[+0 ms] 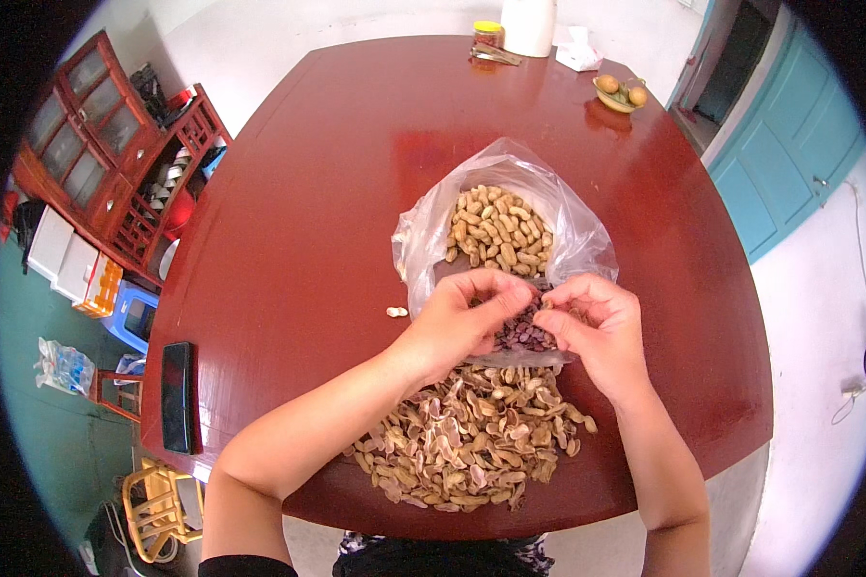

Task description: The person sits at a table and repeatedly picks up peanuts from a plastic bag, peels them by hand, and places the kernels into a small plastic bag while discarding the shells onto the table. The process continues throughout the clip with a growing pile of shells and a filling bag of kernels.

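Observation:
My left hand and my right hand meet fingertip to fingertip above a clear plastic bag, both closed in a pinch. A small brownish bit, seemingly a peanut, shows at my right fingertips; what my left fingers grip is hidden. Unshelled peanuts fill the far part of the open plastic bag. Under my hands lie dark purplish-red peanut kernels, partly covered by my fingers. A wide heap of empty peanut shells spreads between my forearms, near the table's front edge.
The dark red table carries a black phone at its left edge. One pale peanut lies left of the bag. Toward the back are a yellow-lidded jar, a tissue pack and a bowl of round fruit.

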The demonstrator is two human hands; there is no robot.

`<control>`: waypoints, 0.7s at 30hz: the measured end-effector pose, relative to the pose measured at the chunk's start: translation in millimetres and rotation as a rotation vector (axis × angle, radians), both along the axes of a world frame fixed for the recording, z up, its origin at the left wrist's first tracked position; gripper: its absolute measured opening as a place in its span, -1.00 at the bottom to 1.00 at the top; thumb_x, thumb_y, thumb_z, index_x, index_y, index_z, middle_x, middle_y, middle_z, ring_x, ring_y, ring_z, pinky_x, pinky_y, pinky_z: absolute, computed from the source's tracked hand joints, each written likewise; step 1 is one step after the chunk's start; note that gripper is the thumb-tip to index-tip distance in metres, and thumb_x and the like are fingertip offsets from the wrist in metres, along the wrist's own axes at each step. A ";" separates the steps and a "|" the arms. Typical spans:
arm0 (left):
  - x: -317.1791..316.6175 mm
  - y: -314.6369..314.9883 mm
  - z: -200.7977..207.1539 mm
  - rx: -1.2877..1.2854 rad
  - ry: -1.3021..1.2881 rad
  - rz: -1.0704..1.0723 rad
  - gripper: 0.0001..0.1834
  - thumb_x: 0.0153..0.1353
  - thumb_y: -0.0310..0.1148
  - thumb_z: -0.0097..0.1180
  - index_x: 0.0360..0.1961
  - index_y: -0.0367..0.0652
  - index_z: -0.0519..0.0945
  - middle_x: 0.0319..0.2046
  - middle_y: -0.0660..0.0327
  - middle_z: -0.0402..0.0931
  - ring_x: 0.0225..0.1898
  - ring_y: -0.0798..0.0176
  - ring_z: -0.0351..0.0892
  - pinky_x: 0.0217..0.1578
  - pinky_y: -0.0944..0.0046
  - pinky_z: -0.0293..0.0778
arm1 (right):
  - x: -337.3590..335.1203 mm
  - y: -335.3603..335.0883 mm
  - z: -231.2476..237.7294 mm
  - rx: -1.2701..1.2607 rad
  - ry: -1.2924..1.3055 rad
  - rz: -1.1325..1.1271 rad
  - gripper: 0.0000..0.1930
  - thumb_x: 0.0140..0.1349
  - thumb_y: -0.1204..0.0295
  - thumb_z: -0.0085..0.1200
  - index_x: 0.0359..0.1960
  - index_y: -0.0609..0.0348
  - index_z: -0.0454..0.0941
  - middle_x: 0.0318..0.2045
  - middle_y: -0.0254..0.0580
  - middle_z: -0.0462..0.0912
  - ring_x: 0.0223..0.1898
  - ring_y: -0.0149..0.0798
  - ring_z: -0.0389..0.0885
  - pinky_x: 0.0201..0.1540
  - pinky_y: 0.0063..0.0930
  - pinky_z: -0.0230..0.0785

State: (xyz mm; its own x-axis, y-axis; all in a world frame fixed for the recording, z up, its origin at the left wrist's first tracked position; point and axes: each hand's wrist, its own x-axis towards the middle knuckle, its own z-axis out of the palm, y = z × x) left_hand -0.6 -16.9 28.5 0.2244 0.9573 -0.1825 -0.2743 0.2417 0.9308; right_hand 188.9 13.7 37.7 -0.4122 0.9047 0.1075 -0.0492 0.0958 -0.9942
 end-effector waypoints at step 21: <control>1.9 -2.5 11.0 0.091 -0.340 -0.063 -0.46 0.38 0.11 -0.24 0.23 0.04 0.30 0.22 0.05 0.26 0.28 0.11 0.20 0.30 0.04 0.06 | 3.5 -2.6 5.3 -0.410 0.125 0.134 -0.89 0.10 0.64 0.21 -0.34 0.22 0.58 -0.43 -0.37 0.58 -0.42 -0.56 0.49 -0.39 -0.67 0.34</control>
State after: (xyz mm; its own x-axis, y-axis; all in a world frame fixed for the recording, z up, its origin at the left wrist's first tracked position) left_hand 1.3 -19.4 39.5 0.3167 0.9485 -0.0020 -0.5591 0.1884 0.8074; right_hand 192.4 11.1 43.0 -0.5355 0.8224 -0.1921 -0.1567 -0.3202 -0.9343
